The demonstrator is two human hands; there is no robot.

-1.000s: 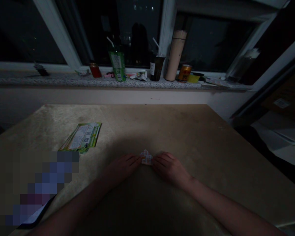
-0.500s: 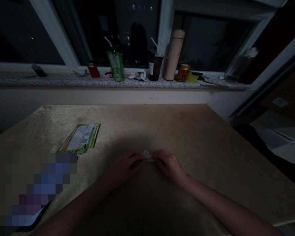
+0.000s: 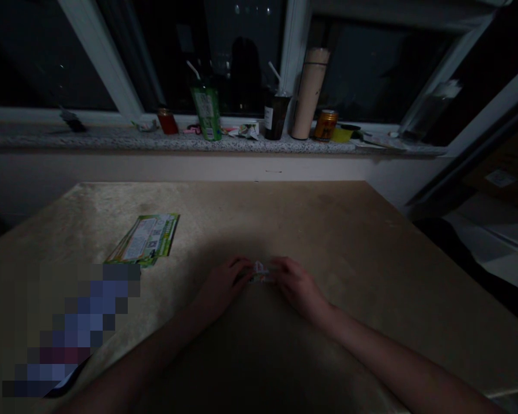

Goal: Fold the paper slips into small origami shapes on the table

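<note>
A small piece of folded printed paper (image 3: 259, 272), whitish with bits of orange and green, is between my hands low over the table's middle. My left hand (image 3: 227, 282) pinches its left end between thumb and fingers. On the other side, my right hand (image 3: 300, 287) has its thumb and fingers closed at the right end, with the fingertips slightly blurred. Dim light hides the paper's exact shape and print.
A fanned stack of green printed leaflets (image 3: 149, 238) lies on the table (image 3: 328, 224) at left, beside a pixelated phone-like device (image 3: 82, 322). Along the windowsill (image 3: 125, 141) stand a green cup (image 3: 206, 112), dark cup (image 3: 276, 117), pink flask (image 3: 311, 95) and orange can (image 3: 326, 125).
The view has shifted slightly. My right fingers have lifted and moved a little at the paper's right end, and my left fingers have shifted their hold.
</note>
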